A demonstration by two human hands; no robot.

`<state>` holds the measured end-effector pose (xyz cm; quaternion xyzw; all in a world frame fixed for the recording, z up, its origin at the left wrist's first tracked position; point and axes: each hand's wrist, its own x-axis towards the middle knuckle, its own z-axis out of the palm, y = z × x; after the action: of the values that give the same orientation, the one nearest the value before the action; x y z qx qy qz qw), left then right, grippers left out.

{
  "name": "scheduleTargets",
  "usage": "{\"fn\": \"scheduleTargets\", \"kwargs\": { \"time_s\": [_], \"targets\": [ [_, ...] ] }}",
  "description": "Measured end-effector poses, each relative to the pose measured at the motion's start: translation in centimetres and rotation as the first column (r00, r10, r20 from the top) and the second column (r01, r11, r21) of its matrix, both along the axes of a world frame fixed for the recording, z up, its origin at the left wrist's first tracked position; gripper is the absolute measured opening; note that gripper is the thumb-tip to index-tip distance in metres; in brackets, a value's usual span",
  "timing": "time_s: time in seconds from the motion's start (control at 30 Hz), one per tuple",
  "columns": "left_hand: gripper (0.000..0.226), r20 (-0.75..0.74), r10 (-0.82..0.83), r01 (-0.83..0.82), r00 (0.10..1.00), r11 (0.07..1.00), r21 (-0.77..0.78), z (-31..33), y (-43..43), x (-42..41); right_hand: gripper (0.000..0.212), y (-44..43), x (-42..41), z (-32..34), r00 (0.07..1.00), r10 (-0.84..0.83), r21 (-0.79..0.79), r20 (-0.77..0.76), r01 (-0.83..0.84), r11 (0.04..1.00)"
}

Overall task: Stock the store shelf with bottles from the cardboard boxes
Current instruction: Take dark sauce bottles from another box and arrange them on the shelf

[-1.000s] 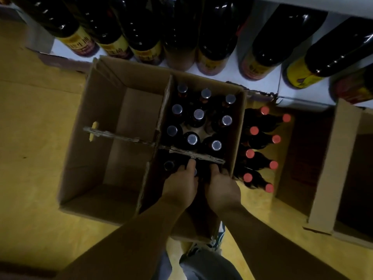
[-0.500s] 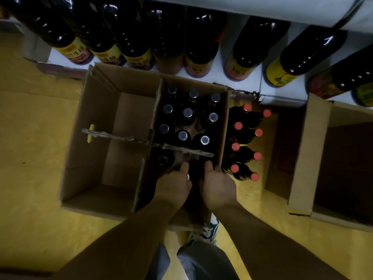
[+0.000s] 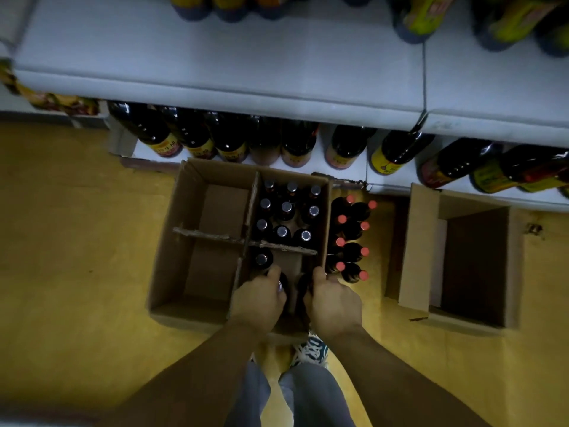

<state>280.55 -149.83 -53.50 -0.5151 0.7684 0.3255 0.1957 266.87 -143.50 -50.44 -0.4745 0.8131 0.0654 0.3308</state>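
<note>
Cardboard box (image 3: 172, 241): left hand (image 3: 257, 298) grips dark bottle (image 3: 282, 288), right hand (image 3: 335, 303) grips second bottle (image 3: 303, 289), both in near-right compartment.

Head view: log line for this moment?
stage: picking from box | left hand: grips bottle | right hand: grips second bottle | both: in near-right compartment

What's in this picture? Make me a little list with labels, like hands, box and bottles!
Box: open cardboard, split in four by a divider
Left hand: grips the left bottle, silver-capped, in the near right section
Right hand: grips the right bottle beside it
Spare bottle: stands ahead of the left hand
Far right section: nine silver-capped bottles
Red-capped bottles: eight, right of the box
Second box: open, farther right
Shelf: grey, labelled bottles on the level below
</note>
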Motion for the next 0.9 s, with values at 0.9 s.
{"fn": "scheduleTargets", "kwargs": {
  "time_s": [0.9],
  "targets": [
    [0.024,-0.168,-0.149,0.098,0.974,0.955,-0.280,40.1,-6.3,3.5,0.024,-4.8,1.8,38.7,0.984,-0.022,-0.228,-0.179,-0.020,0.973]
  ]
}}
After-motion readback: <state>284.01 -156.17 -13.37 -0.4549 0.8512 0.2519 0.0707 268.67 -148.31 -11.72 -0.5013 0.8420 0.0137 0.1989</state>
